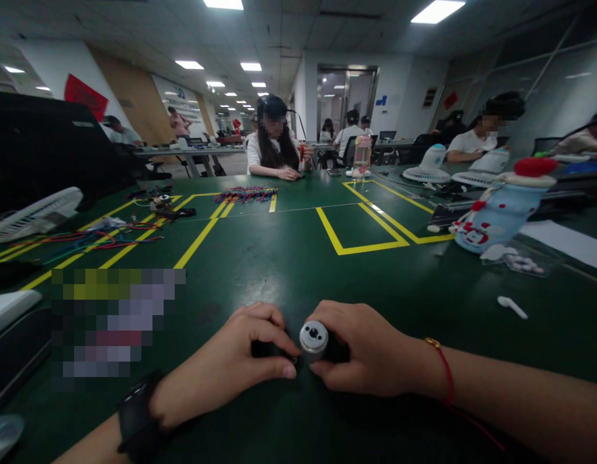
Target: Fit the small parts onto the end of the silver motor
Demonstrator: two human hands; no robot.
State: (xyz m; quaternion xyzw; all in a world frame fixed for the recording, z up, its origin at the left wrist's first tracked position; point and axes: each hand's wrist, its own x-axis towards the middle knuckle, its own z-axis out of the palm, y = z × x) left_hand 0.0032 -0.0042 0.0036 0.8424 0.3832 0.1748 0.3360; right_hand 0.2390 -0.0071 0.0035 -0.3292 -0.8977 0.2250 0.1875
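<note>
At the bottom centre of the frame, the right hand (371, 351) holds a small silver cylinder (313, 338) with its fingers curled around the body; the round end face looks toward the camera. The left hand (235, 361) is just beside it, fingers bent narrow and thumb tip touching a small dark part (264, 350) (I cannot tell what it is). Both hands rest on the green table (289, 258). A white spoon-like piece (512, 307) lies at the right, and a bundle of coloured wires (246, 194) lies further up, near a seated person (274, 138).

Left hand (231, 364), right hand (369, 351) – fingers curled, nearly touching.
</note>
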